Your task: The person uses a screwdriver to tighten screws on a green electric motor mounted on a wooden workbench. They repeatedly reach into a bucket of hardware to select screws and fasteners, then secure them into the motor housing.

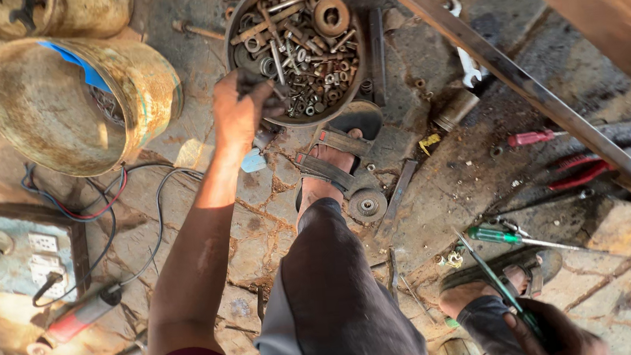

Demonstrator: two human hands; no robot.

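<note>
At top centre, on the stone floor (pixel 259 228), sits the pan (pixel 236 40): round, dark, rusty, packed with bolts (pixel 284 32), nuts, washers and one fat ring (pixel 331 16). Left hand (pixel 237 112) is at its near rim, fingers curled into the heap, closed on some small dark part; can't tell which. Step in hand looks like picking through hardware for a piece. Next move, my guess: lift the pick clear without dragging loose bits over the rim. Right hand (pixel 550 336), bottom right, is closed on a green screwdriver (pixel 504 286), shaft angled up and left. Sandalled foot (pixel 333 161) just beside the pan, a small wheel (pixel 367 205) touching it. Second green screwdriver (pixel 499 235) and red pliers (pixel 578 173) lie right. Yellow bucket (pixel 58 108) well left, socket box (pixel 25 252) below it.
</note>
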